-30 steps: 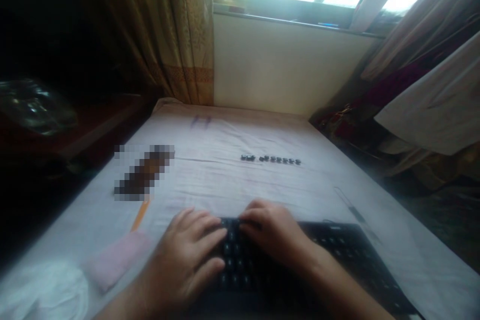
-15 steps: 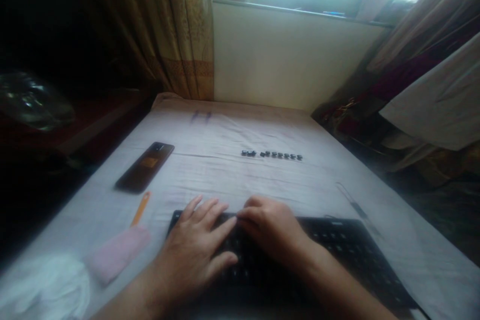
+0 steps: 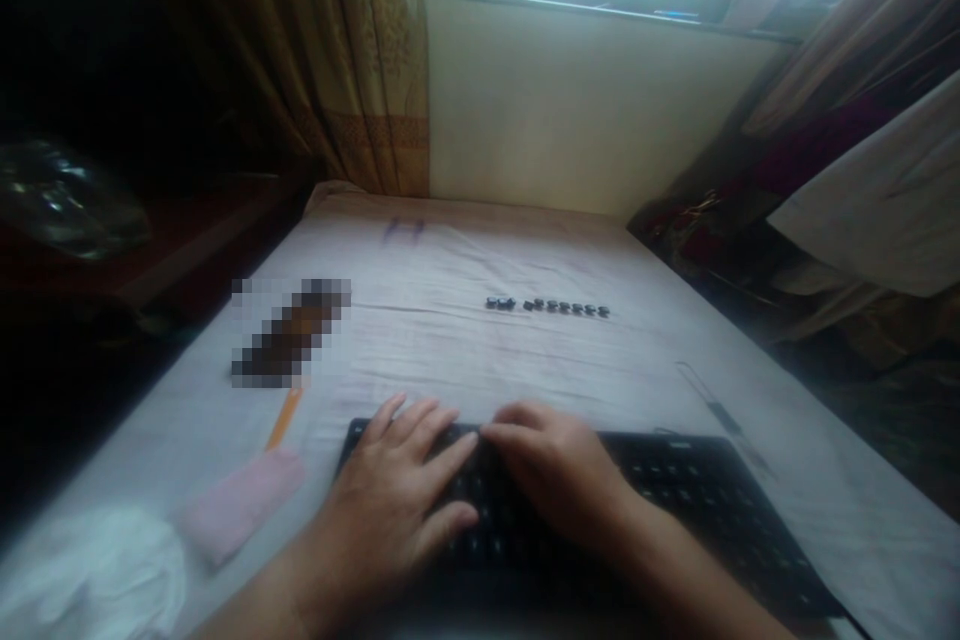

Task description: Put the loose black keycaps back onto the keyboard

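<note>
A black keyboard (image 3: 675, 490) lies at the near edge of the white cloth. My left hand (image 3: 401, 480) rests spread over its left end, fingers apart and pointing to the back edge. Just to the right, my right hand (image 3: 551, 465) bends over the top rows with thumb and fingers pinched together; whatever is between them is hidden. Its fingertips are close to my left index fingertip. Beyond the keyboard, several small black keycaps (image 3: 564, 307) stand in a row on the cloth, with a couple more set slightly apart on the left.
A pixelated phone (image 3: 292, 332) lies to the left, with an orange handle (image 3: 285, 418), a pink cloth (image 3: 244, 505) and a white cloth item (image 3: 90, 575) nearer me. On the right is a thin wire-loop tool (image 3: 724, 417). Hanging fabric (image 3: 877, 180) borders the right side.
My right hand has shifted slightly, its fingers a little farther from my left index fingertip. The left hand stays spread on the keyboard. The view has moved slightly.
</note>
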Motion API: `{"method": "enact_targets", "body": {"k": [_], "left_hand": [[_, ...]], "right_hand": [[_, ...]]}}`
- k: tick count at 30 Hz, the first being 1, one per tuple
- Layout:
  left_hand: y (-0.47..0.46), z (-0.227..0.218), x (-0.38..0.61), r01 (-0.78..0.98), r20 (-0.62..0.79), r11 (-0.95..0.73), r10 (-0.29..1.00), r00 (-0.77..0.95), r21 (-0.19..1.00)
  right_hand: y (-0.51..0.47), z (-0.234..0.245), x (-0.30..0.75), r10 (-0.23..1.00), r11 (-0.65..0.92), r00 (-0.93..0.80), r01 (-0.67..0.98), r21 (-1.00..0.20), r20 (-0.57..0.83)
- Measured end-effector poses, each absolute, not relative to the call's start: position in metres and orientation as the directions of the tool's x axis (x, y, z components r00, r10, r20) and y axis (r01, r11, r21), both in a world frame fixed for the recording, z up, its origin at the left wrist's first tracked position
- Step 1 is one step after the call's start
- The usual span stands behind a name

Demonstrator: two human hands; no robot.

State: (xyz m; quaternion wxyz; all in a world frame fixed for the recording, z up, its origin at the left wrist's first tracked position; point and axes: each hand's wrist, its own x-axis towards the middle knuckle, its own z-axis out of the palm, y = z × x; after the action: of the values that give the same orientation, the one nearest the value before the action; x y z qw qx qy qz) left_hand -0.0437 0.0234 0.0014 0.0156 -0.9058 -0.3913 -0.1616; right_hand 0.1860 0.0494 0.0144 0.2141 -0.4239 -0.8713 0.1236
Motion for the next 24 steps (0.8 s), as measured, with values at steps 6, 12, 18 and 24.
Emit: {"method": "enact_targets", "body": {"k": [6, 12, 18, 24], "left_hand": [[0.023, 0.002, -0.04, 0.723, 0.282, -0.684, 0.715, 0.639, 0.097], [0.024, 0.003, -0.042, 0.718, 0.329, -0.69, 0.701, 0.632, 0.09], [0.038, 0.012, -0.067, 0.778, 0.395, -0.595, 0.777, 0.49, 0.204], [0.062, -0.005, -0.098, 0.804, 0.286, -0.39, 0.915, 0.285, 0.448]], "right_hand": [[0.044, 0.014, 0.178, 0.774, 0.632, -0.576, 0.734, -0.249, 0.265], [0.047, 0.014, 0.185, 0.793, 0.609, -0.538, 0.68, -0.408, 0.286], [0.063, 0.02, 0.208, 0.878, 0.477, -0.397, 0.669, -0.57, 0.269], [0.088, 0.024, 0.224, 0.917, 0.399, -0.351, 0.784, -0.476, 0.19]]}}
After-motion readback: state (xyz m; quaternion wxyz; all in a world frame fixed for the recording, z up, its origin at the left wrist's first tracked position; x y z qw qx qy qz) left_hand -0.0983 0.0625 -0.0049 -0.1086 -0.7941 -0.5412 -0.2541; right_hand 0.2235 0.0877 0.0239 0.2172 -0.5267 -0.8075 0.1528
